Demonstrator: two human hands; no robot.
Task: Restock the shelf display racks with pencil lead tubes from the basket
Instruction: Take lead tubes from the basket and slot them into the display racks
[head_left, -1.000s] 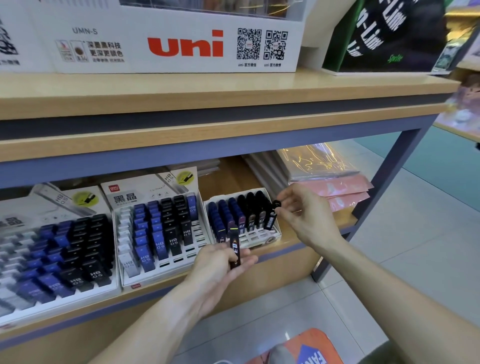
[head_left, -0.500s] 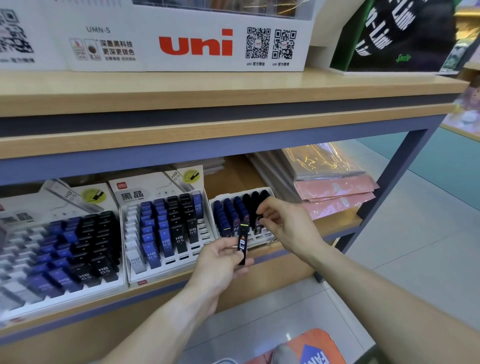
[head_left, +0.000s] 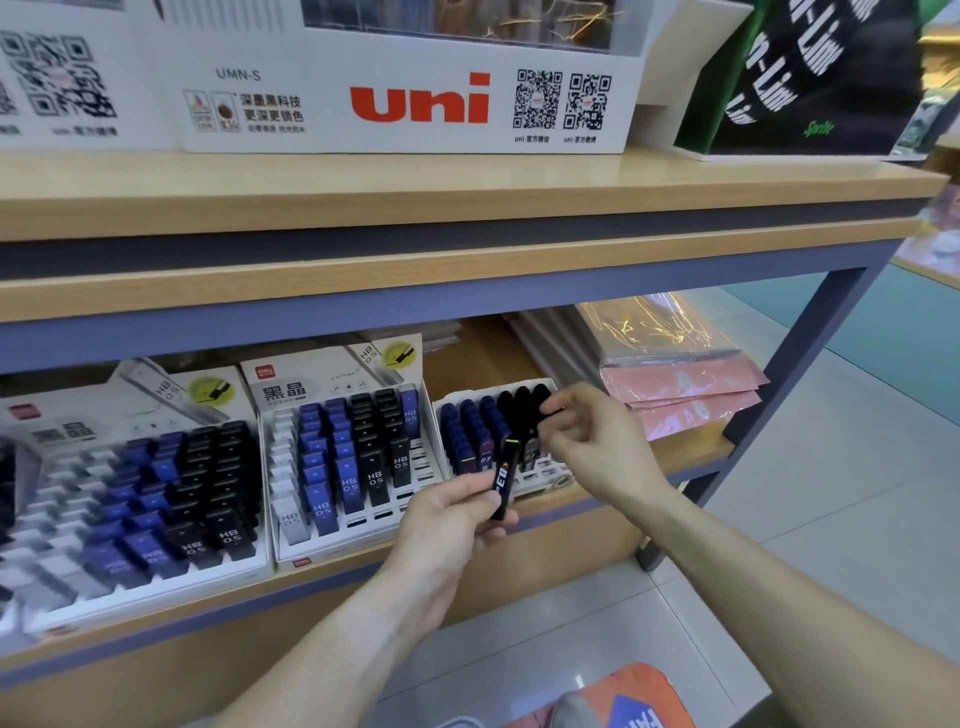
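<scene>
A person is standing before a light wooden shelf unit with a blue-grey metal frame (head_left: 810, 338), over a pale tiled floor (head_left: 831, 519). The left hand (head_left: 452, 525) is gripping an upright black pencil lead tube with a yellow-edged cap (head_left: 505, 480) in front of the lower shelf's edge. The right hand (head_left: 592, 447) is reaching over the small white display rack (head_left: 550, 470), its curled fingers pinching the top of a black tube (head_left: 545, 405) standing in the rack's right rows. Two larger white racks of blue and black tubes (head_left: 343, 457) are sitting to the left. Pink plastic-wrapped packets (head_left: 685, 384) are lying to the right. A white cardboard box printed "uni" in red (head_left: 415, 104) is resting on the upper shelf.
</scene>
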